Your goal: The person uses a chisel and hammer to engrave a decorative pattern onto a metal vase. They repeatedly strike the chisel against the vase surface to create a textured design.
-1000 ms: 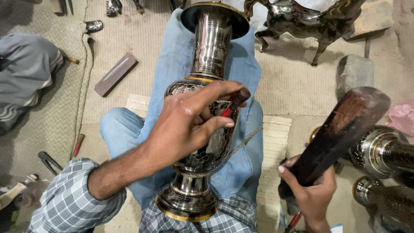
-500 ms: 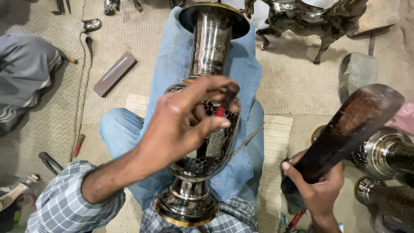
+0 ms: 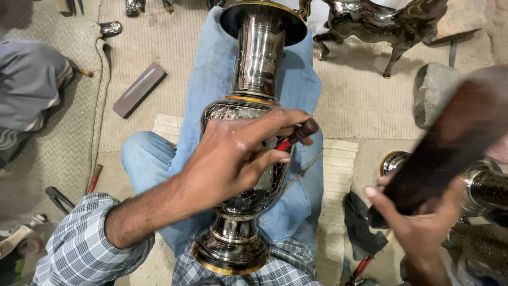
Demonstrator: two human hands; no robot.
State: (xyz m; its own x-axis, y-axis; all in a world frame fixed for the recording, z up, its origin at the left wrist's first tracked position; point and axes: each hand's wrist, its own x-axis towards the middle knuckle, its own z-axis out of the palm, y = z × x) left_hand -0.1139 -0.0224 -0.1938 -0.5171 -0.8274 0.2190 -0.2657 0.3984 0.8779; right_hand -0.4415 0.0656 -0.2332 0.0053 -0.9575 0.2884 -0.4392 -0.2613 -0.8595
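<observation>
Vase (image 3: pixel 248 132) lies along your lap, long axis 12–6 o'clock, mouth at 12. Your left hand (image 3: pixel 233 159) pinches chisel (image 3: pixel 296 135) on belly. Right hand (image 3: pixel 418 222), at 4 o'clock, grips wooden mallet (image 3: pixel 455 143).

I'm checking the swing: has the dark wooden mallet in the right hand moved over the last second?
Yes. The wooden mallet now reaches higher and further right, its blurred head beside the grey stone; the right hand holds its lower end.

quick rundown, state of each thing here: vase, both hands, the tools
metal vase: lying along the legs, mouth away
left hand: pinching a small chisel
chisel: tip against the vase body
right hand: gripping a mallet
wooden mallet: raised, motion-blurred
</observation>
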